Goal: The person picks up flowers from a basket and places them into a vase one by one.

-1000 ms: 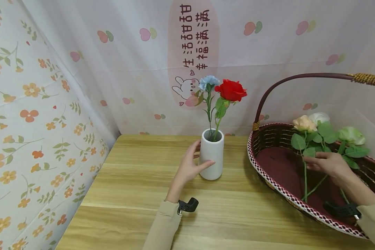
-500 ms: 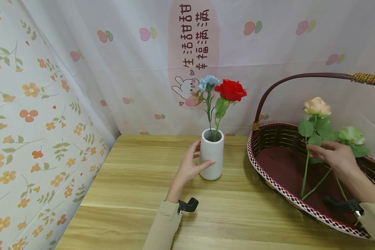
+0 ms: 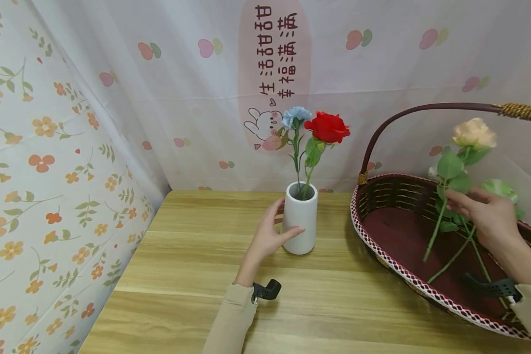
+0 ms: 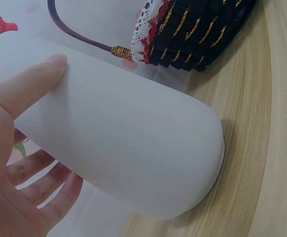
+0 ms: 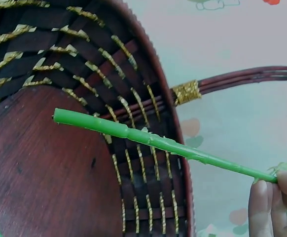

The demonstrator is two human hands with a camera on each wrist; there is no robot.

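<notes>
From my remote seat, the biggest thing on the head feed is a pale cloth backdrop (image 3: 181, 98) printed with fruit, writing and a rabbit, filling the upper frame. A floral cloth (image 3: 44, 196) covers the left side, and a wooden tabletop (image 3: 194, 255) spreads across the lower half.

At the right I have a dark woven basket (image 3: 398, 236), lined in maroon, with a white-and-red trimmed rim and an arched handle (image 3: 469, 106) bound in gold.

Near the middle of the frame, a white vase (image 3: 304, 216) stands upright on the tabletop. The left hand (image 3: 270, 228) holds its left side: I see the thumb lying on the front wall while the other fingers reach round behind, parted to the vase's width.

The right hand (image 3: 493, 211), over the basket at right, has its fingers narrowed to a pinch on the stem of a peach rose (image 3: 451, 165). That bloom tilts toward the upper right; on the right wrist feed I see the stem's bare end above the basket floor.

A pale green rose (image 3: 501, 190) sits partly hidden behind that hand, and loose stems slant across the lining. A red rose (image 3: 327, 128) and a smaller blue carnation (image 3: 297, 117) rise from the vase mouth.
</notes>
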